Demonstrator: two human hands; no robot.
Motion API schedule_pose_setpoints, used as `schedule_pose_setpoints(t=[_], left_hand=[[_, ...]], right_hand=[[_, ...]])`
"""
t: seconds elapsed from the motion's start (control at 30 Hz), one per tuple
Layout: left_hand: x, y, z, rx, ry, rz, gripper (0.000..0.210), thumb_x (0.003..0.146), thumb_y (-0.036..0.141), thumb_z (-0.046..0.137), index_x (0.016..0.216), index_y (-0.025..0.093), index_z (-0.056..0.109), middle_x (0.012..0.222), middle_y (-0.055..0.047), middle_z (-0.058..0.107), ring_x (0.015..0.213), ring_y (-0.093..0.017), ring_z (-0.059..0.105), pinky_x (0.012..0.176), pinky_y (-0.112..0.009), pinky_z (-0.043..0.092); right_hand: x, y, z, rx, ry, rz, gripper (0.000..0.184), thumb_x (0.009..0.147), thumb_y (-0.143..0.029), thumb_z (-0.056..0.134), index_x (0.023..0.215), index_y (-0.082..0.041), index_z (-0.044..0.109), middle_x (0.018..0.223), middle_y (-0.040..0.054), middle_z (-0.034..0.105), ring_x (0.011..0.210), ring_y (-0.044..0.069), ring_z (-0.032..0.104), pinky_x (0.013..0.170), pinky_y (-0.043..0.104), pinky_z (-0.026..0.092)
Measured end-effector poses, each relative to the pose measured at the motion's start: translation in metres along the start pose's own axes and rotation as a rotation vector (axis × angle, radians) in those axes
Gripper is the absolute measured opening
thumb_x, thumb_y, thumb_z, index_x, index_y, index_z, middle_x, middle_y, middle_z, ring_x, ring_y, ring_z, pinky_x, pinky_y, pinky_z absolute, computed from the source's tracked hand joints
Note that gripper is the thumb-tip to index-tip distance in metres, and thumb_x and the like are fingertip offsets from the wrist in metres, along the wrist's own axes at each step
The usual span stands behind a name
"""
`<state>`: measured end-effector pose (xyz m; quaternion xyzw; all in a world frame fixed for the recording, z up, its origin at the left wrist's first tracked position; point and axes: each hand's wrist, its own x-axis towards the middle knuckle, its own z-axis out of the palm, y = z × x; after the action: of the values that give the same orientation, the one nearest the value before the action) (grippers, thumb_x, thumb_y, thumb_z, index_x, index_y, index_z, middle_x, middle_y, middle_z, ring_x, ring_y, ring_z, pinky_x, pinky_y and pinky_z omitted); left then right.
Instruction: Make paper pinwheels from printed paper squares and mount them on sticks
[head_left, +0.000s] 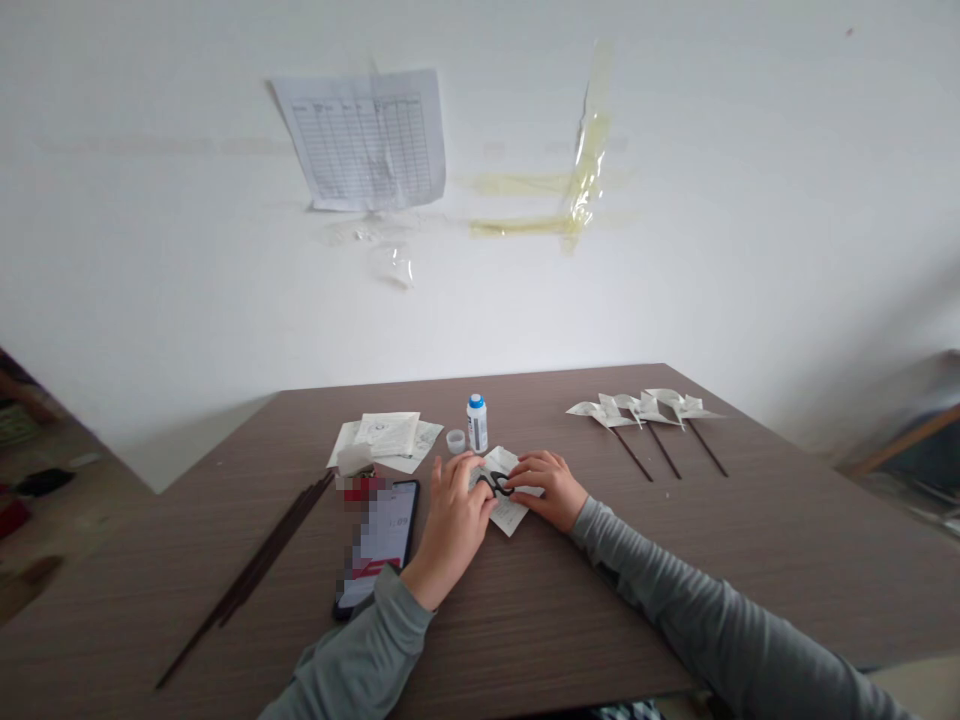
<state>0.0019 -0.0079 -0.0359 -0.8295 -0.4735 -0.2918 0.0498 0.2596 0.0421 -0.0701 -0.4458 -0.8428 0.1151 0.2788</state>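
Black scissors [494, 484] show their handle loops between my two hands, over a printed paper square [509, 518]; I cannot see the blades. At the left loop, my left hand [456, 505] has its thumb and fingers closed in. From the other side, the fingertips of my right hand [551, 486] are curled onto the right loop, above the paper. Just beyond my hands stands a white bottle [477, 426] with a blue cap, and a small clear cup [455, 440] is beside it.
Several paper squares [388, 433] are stacked at the left. Thin dark sticks [259, 565] and a phone [386, 535] lie nearer. At the right are three paper pinwheels [641, 408] on sticks. A wall [480, 320] with a taped printed sheet [367, 140] rises behind the table.
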Motion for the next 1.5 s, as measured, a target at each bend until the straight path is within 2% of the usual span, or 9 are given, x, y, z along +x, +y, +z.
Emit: schedule_pose_setpoints(t=[0.17, 0.23, 0.37, 0.6, 0.7, 0.87, 0.93, 1.2, 1.5], left_hand=[[0.002, -0.001, -0.001, -0.007, -0.055, -0.032, 0.02, 0.105, 0.006, 0.091, 0.097, 0.025, 0.091, 0.159, -0.016, 0.088, 0.161, -0.047, 0.079, 0.146, -0.092, 0.054], [0.002, -0.002, -0.002, 0.01, -0.079, -0.082, 0.016, 0.102, 0.011, 0.099, 0.104, 0.026, 0.095, 0.161, -0.017, 0.088, 0.161, -0.049, 0.079, 0.146, -0.091, 0.054], [0.001, -0.006, -0.001, 0.096, -0.108, -0.194, 0.025, 0.1, 0.023, 0.107, 0.124, 0.027, 0.1, 0.17, -0.019, 0.086, 0.165, -0.052, 0.075, 0.146, -0.086, 0.055], [-0.004, -0.013, 0.001, 0.194, -0.177, -0.211, 0.021, 0.106, 0.035, 0.099, 0.125, 0.03, 0.102, 0.173, -0.02, 0.085, 0.168, -0.053, 0.071, 0.142, -0.086, 0.058], [-0.003, -0.01, -0.001, 0.193, -0.191, -0.227, 0.022, 0.106, 0.034, 0.097, 0.127, 0.029, 0.102, 0.174, -0.02, 0.085, 0.169, -0.054, 0.071, 0.143, -0.088, 0.056], [-0.001, -0.004, -0.004, 0.16, -0.196, -0.267, 0.023, 0.105, 0.032, 0.1, 0.127, 0.027, 0.101, 0.175, -0.021, 0.085, 0.171, -0.055, 0.071, 0.148, -0.087, 0.052], [-0.001, -0.003, -0.005, 0.15, -0.197, -0.278, 0.024, 0.104, 0.032, 0.101, 0.127, 0.026, 0.101, 0.175, -0.02, 0.085, 0.171, -0.054, 0.072, 0.15, -0.085, 0.052], [-0.002, -0.004, -0.005, 0.132, -0.199, -0.291, 0.024, 0.103, 0.033, 0.101, 0.126, 0.026, 0.1, 0.174, -0.022, 0.084, 0.172, -0.057, 0.071, 0.148, -0.089, 0.051], [-0.005, -0.006, 0.0, 0.142, -0.178, -0.282, 0.023, 0.103, 0.033, 0.102, 0.125, 0.028, 0.099, 0.173, -0.02, 0.085, 0.168, -0.056, 0.072, 0.147, -0.088, 0.053]], right_hand=[[0.004, -0.002, 0.01, -0.062, 0.011, 0.051, 0.018, 0.115, -0.032, 0.091, 0.112, -0.043, 0.105, 0.131, 0.0065, 0.102, 0.152, 0.044, 0.085, 0.144, 0.074, 0.056], [0.004, 0.0, 0.011, -0.083, 0.017, 0.077, 0.019, 0.113, -0.031, 0.091, 0.108, -0.042, 0.105, 0.13, 0.0056, 0.102, 0.152, 0.044, 0.085, 0.145, 0.073, 0.055], [0.001, 0.004, -0.001, -0.068, -0.023, 0.08, 0.024, 0.109, -0.021, 0.09, 0.114, -0.04, 0.105, 0.139, 0.0044, 0.102, 0.158, 0.042, 0.082, 0.147, 0.07, 0.052], [-0.004, 0.005, -0.022, -0.084, -0.055, 0.13, 0.027, 0.106, -0.016, 0.087, 0.109, -0.037, 0.104, 0.149, 0.0078, 0.1, 0.167, 0.046, 0.076, 0.148, 0.081, 0.046], [-0.004, 0.002, -0.022, -0.099, -0.034, 0.135, 0.026, 0.112, -0.02, 0.083, 0.11, -0.035, 0.104, 0.145, 0.01, 0.1, 0.159, 0.043, 0.079, 0.146, 0.078, 0.049], [-0.002, -0.013, -0.015, -0.145, -0.022, 0.118, 0.031, 0.119, -0.03, 0.083, 0.143, -0.03, 0.102, 0.134, 0.0146, 0.1, 0.139, 0.039, 0.084, 0.14, 0.067, 0.056], [0.0, -0.021, -0.012, -0.176, -0.05, 0.149, 0.033, 0.118, -0.032, 0.086, 0.147, -0.029, 0.101, 0.133, 0.0151, 0.099, 0.138, 0.04, 0.084, 0.139, 0.065, 0.056], [-0.002, -0.023, -0.029, -0.296, -0.069, 0.26, 0.027, 0.117, -0.041, 0.087, 0.137, -0.034, 0.103, 0.133, 0.0144, 0.099, 0.138, 0.043, 0.084, 0.13, 0.061, 0.06], [0.002, -0.015, -0.038, -0.354, -0.124, 0.376, 0.017, 0.112, -0.037, 0.092, 0.123, -0.032, 0.104, 0.141, 0.0163, 0.097, 0.147, 0.046, 0.08, 0.128, 0.06, 0.062]])
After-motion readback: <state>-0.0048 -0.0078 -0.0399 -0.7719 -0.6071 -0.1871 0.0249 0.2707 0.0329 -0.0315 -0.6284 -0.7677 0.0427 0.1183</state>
